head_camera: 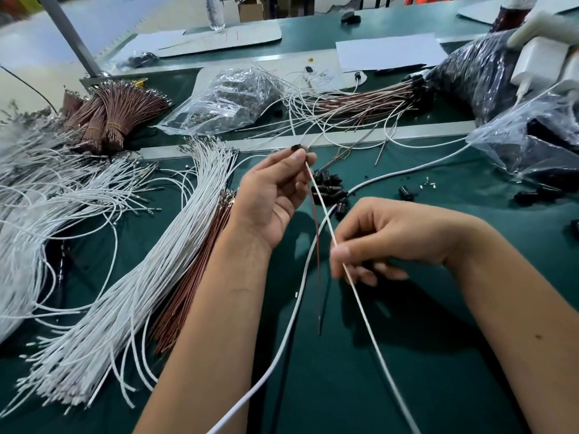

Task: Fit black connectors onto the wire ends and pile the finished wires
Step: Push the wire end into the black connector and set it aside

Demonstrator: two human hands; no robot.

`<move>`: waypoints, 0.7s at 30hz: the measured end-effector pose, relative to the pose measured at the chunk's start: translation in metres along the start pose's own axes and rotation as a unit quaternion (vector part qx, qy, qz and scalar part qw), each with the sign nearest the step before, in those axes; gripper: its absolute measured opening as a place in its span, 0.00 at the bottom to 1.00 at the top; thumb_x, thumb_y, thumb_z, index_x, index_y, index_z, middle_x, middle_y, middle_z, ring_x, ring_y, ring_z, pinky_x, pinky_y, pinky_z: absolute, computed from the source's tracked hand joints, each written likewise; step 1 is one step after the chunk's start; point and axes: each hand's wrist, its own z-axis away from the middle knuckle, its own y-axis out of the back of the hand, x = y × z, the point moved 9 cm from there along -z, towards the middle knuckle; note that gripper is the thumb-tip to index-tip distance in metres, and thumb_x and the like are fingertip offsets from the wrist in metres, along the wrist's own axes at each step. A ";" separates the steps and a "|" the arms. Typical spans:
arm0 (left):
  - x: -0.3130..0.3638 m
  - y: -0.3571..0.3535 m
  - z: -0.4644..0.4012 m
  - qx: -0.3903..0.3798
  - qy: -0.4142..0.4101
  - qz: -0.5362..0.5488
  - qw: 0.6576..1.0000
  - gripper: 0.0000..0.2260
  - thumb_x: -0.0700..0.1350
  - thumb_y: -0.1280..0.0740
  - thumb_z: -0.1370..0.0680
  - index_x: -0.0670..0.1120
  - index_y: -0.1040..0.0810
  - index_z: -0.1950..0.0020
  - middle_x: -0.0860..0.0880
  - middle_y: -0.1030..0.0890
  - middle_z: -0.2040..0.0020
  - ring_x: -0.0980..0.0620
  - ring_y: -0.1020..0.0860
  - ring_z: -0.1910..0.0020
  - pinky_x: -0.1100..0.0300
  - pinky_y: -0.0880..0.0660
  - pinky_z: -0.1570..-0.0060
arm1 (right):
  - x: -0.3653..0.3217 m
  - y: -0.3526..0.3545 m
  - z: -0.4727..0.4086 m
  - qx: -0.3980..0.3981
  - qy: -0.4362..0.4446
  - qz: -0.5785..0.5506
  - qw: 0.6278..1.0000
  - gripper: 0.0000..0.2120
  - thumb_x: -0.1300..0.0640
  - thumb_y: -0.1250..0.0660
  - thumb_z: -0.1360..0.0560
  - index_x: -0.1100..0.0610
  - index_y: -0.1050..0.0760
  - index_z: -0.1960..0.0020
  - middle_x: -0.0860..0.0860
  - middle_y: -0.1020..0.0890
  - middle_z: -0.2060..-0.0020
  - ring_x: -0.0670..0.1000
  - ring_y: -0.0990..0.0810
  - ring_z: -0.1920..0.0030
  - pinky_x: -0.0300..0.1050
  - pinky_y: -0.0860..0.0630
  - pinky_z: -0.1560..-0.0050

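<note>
White wire [360, 286], brown wire [317, 245], seemingly black connector [296, 148]

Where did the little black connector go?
In the head view, the black connector is pinched at the left hand's fingertips, near the middle, just above the loose connectors on the green table.

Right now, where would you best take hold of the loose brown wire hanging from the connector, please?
Pinch the brown wire mid-length, coming from its left: it hangs straight and free below the left hand, while the white wire and right hand crowd its right side.
</note>
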 end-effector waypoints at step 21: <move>-0.007 -0.013 0.004 -0.021 -0.013 -0.097 0.995 0.09 0.37 0.25 0.29 0.44 0.18 0.51 0.45 0.14 0.56 0.55 0.19 0.66 0.66 0.24 0.65 | -0.010 0.068 0.012 0.405 0.085 0.066 0.908 0.09 0.55 0.24 0.23 0.57 0.16 0.60 0.54 0.17 0.71 0.48 0.23 0.73 0.39 0.31 0.78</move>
